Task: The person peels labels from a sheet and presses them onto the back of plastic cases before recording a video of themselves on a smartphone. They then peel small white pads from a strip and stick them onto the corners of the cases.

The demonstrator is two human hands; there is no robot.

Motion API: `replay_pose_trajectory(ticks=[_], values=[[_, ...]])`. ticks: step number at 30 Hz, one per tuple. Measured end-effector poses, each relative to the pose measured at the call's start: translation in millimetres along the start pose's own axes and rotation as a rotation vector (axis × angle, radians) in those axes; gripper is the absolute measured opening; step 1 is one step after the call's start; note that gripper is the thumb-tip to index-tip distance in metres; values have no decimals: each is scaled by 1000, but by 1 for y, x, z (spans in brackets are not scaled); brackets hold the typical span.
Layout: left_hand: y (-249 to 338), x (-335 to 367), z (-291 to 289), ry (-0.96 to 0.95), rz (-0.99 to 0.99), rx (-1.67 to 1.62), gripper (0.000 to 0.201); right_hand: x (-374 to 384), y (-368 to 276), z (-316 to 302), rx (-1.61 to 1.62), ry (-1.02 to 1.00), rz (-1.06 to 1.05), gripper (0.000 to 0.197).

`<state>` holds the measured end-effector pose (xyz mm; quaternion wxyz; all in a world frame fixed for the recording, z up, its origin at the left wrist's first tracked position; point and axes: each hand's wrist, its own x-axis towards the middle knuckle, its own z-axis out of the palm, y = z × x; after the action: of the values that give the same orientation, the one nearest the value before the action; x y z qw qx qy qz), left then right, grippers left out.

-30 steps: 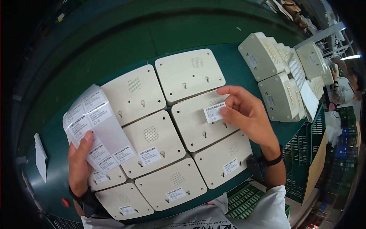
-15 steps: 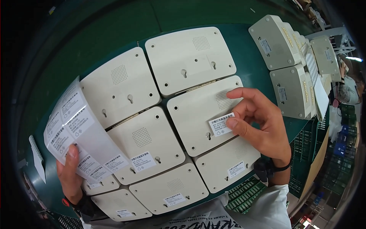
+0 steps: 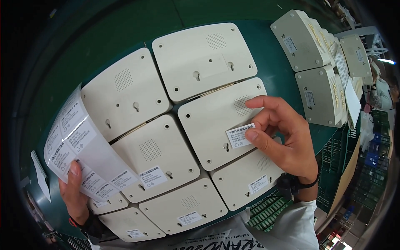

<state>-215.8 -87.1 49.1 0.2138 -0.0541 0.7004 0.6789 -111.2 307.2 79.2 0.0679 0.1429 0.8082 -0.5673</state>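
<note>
Between the thumb and forefinger side of my right hand (image 3: 285, 139) is a small white printed label (image 3: 239, 136). It lies over or on the cream plastic panel (image 3: 204, 125) at centre right, close to a keyhole slot; whether it is stuck down I cannot tell. My left hand (image 3: 75, 189) grips a curling sheet of labels (image 3: 93, 143), thumb on top. The sheet has a bare patch of backing and overhangs the left panels. The panel in the middle (image 3: 177, 141) bears a label (image 3: 152, 177), as do the nearer ones. Both far panels (image 3: 208, 54) show none.
Stacked cream units (image 3: 302, 46) with labels stand at the far right of the green table (image 3: 268, 54). A white strip (image 3: 41, 175) lies at the left edge. Green slatted crates (image 3: 271, 212) are at the near right. Another person (image 3: 383, 89) is at the right edge.
The panels sit slightly further left and higher in the view. The label in my right hand remains over the same panel, and my left hand still holds the sheet.
</note>
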Motion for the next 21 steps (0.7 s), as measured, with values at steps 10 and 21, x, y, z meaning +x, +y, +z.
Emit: replay_pose_trajectory(ticks=[10,21], values=[[0,-1,-3,-2,-13,-18,52,-1,0,1,-31,0,-19,40],[1,0,0,-11,7,-1,53,-1,1,2,-63,5,-44,38]])
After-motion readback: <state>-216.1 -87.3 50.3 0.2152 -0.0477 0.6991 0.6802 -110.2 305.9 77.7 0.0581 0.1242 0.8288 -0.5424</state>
